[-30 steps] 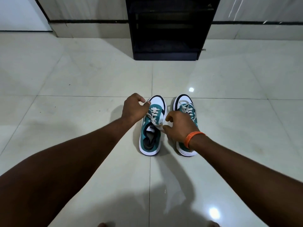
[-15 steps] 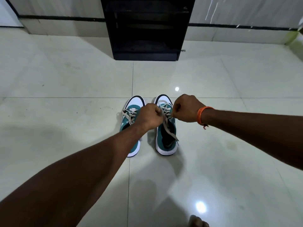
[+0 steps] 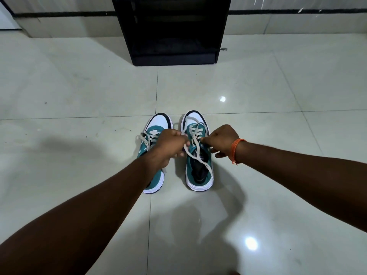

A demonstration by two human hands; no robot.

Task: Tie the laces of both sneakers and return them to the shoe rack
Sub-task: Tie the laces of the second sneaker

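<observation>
1. The right sneaker (image 3: 198, 155) stands on the tiled floor (image 3: 79, 96) just beside the left sneaker (image 3: 153, 155), toes toward the shoe rack (image 3: 172, 30), which is well apart; that puts the eyelets square to you.
2. Its laces (image 3: 195, 147) cross over the tongue, one end trailing past the heel, so the knot looks only started.
3. Your left hand (image 3: 168, 145) is clenched on one lace end and your right hand (image 3: 222, 140) pinches the other, pulling apart to cinch.
4. Compared with half a second ago, your hands sit wider apart, and the left sneaker's bow looks unchanged.
</observation>
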